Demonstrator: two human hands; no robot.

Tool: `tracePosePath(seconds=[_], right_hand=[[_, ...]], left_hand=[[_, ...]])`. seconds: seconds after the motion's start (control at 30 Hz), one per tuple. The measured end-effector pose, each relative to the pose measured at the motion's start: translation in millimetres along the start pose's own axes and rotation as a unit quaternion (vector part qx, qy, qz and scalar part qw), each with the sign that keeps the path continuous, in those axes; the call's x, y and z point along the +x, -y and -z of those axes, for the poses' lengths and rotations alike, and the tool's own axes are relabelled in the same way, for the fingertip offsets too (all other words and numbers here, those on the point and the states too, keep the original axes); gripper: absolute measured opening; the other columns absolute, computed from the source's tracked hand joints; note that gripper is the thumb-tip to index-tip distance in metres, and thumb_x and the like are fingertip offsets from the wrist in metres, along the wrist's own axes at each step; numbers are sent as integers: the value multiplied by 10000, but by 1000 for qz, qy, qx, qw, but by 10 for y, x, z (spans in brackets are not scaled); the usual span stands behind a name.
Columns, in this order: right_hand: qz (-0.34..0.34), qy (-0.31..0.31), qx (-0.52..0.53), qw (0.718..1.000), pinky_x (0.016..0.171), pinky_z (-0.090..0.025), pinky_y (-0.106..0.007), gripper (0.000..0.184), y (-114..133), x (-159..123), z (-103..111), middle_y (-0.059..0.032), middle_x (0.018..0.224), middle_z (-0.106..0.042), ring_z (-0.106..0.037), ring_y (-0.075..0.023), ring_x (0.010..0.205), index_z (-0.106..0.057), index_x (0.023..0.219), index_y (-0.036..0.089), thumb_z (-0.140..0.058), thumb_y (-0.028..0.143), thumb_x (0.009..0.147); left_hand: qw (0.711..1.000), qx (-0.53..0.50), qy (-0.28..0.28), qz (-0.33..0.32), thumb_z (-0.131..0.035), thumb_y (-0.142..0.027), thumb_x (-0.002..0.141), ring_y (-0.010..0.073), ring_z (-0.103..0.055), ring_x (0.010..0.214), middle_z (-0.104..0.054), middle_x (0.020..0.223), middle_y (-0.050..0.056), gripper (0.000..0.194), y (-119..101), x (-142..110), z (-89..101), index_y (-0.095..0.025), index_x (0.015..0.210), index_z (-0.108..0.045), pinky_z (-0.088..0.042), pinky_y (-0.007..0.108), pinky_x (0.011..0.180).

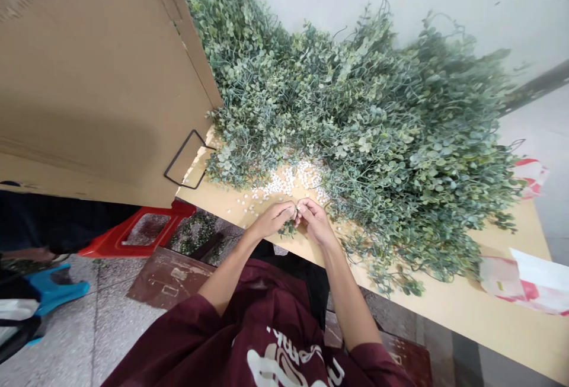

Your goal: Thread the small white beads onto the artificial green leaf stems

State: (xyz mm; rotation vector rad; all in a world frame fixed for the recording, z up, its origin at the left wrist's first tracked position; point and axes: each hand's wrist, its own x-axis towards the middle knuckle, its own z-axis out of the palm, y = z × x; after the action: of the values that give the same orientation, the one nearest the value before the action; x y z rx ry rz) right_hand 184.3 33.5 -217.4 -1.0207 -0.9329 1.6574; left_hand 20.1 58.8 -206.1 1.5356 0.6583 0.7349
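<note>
Over the front edge of the table, my left hand (279, 216) pinches a small sprig of artificial greenery (288, 230), whose leaves hang below the fingers. Fingertips of my right hand (315, 220) are pressed together and meet the left ones at the sprig's top. What the right fingers hold is too small and hidden to make out. Just beyond both hands, many small white pieces (281, 183) lie scattered on the tabletop. A large heap of artificial leafy stems (364, 120) rises behind them and spreads to the right.
A big cardboard box (89, 79) stands at the left, with a dark wire loop (186, 159) at its corner. Red-and-white plastic bags (524, 283) lie on the table (502, 333) at right. A red stool (146, 230) and a blue stool (57, 286) stand lower left.
</note>
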Motion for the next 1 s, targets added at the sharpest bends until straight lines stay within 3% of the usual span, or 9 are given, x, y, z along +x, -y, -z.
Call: tracePosePath(seconds=[1.0], right_hand=[[12,8,2,1000,544,-478,-250,225,-27,2,23,36,611,-538,-527,-110,535,-582,829,209,-658,421,835]], left_hand=[[999,23,13,23,-354,-420,985,140,-610,712,-633,774,37,381,-40,8,12,-144,808,-549,-472,251,720]])
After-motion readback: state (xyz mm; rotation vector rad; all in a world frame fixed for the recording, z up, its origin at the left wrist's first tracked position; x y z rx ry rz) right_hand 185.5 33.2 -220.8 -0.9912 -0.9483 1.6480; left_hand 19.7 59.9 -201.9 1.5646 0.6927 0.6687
